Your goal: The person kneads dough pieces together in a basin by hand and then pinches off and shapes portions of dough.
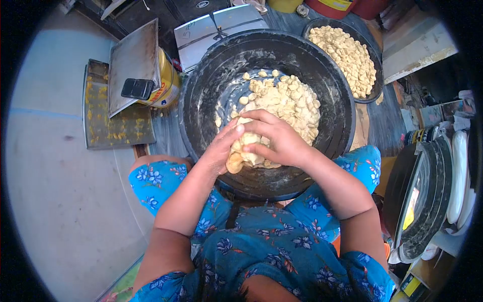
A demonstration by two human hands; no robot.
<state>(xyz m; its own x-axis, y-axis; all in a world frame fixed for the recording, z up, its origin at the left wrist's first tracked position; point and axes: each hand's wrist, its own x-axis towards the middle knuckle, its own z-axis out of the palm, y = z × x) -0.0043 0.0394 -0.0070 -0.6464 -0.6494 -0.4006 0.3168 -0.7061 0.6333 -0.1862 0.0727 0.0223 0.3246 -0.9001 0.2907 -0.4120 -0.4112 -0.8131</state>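
Inside a large black basin, small pale dough pieces lie in a floury heap, thickest toward the right side. My left hand and my right hand come together above the near part of the basin. Between them is a clump of dough pieces, cupped from both sides. A flattened piece hangs at the lower edge of the clump, by my left palm. The fingers of my right hand curve over the top. Parts of the clump are hidden behind the fingers.
A second black basin full of similar pieces stands at back right. On the left are a yellow bucket, a tray with a phone on it, and a stained baking tray. A tied metal box sits behind the large basin.
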